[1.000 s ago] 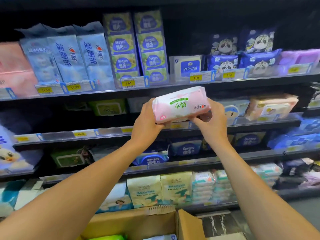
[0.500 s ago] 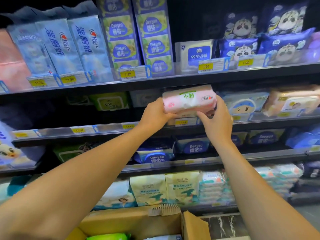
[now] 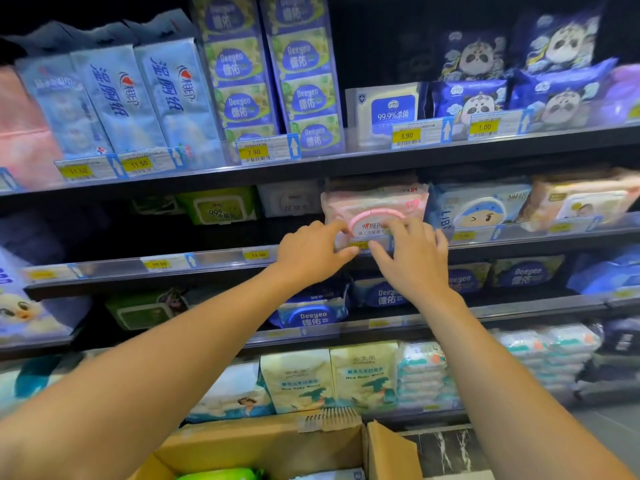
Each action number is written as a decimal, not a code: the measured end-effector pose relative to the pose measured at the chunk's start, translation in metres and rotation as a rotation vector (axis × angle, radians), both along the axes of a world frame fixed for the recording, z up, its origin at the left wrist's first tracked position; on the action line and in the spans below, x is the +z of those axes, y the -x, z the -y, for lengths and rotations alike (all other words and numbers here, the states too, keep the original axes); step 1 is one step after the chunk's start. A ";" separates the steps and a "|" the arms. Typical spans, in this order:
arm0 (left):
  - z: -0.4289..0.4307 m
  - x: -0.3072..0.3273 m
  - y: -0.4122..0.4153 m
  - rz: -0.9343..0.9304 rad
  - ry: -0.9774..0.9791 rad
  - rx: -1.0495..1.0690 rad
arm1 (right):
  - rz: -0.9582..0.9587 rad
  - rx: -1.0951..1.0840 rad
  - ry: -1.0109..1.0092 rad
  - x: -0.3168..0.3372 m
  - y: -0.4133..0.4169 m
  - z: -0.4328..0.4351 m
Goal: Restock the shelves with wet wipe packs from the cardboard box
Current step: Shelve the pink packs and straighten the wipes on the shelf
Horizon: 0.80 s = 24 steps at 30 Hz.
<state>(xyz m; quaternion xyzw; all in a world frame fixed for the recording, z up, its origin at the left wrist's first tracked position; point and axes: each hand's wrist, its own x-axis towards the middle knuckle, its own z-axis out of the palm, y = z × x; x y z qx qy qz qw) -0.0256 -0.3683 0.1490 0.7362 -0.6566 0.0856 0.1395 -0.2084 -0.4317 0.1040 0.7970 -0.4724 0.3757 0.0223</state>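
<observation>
In front of me, the shelving [image 3: 346,164] fills nearly the whole view, 4 tiers of wipes and tissue packs behind clear lips with yellow price labels. Below it, at my waist, the cardboard box [image 3: 263,441] stands open, with a green pack [image 3: 221,474] showing at its bottom edge and what looks like 1 more beside it.

On the second shelf [image 3: 214,261] the pink wipe pack [image 3: 375,206] sits flat with its round lid facing me. It lies between a white pack [image 3: 289,199] on its left and a blue-faced pack [image 3: 481,213] just beside it on its right, and seems to rest on another pink pack, though I cannot tell for sure.

My left hand [image 3: 310,252] is spread, its index finger touching the pack's front near the lid and its thumb stretched along the shelf lip. My right hand [image 3: 414,258] is spread too, fingers fanned against the front of the pack. Neither hand pinches anything.

I judge this the seating step: the pack is placed and I am squaring it. Next I should draw both hands clear without dragging it forward, then reach down into the box for another. The price label [image 3: 360,244] under it is half hidden by my thumbs.
</observation>
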 end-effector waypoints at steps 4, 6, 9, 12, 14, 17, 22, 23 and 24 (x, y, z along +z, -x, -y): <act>0.003 0.001 0.003 0.012 -0.094 -0.027 | -0.113 -0.025 -0.129 0.000 0.000 -0.004; 0.004 0.002 0.005 0.045 -0.126 -0.030 | -0.165 -0.036 -0.182 0.001 0.001 -0.003; 0.006 0.004 0.005 0.055 -0.162 -0.015 | -0.212 -0.040 -0.225 0.002 -0.001 0.000; 0.008 0.007 0.003 0.043 -0.188 -0.030 | -0.217 -0.050 -0.244 0.003 -0.003 0.002; 0.010 0.008 0.001 0.054 -0.203 -0.046 | -0.217 -0.057 -0.247 0.002 -0.004 0.006; 0.015 0.011 0.001 0.080 -0.246 -0.048 | -0.218 -0.063 -0.246 0.000 -0.005 0.012; 0.026 0.012 0.002 0.083 -0.300 -0.037 | -0.210 -0.084 -0.263 0.000 -0.008 0.021; 0.028 0.012 0.001 0.084 -0.307 -0.032 | -0.209 -0.086 -0.268 0.001 -0.009 0.022; 0.030 0.012 0.001 0.084 -0.313 -0.026 | -0.208 -0.088 -0.272 0.002 -0.010 0.023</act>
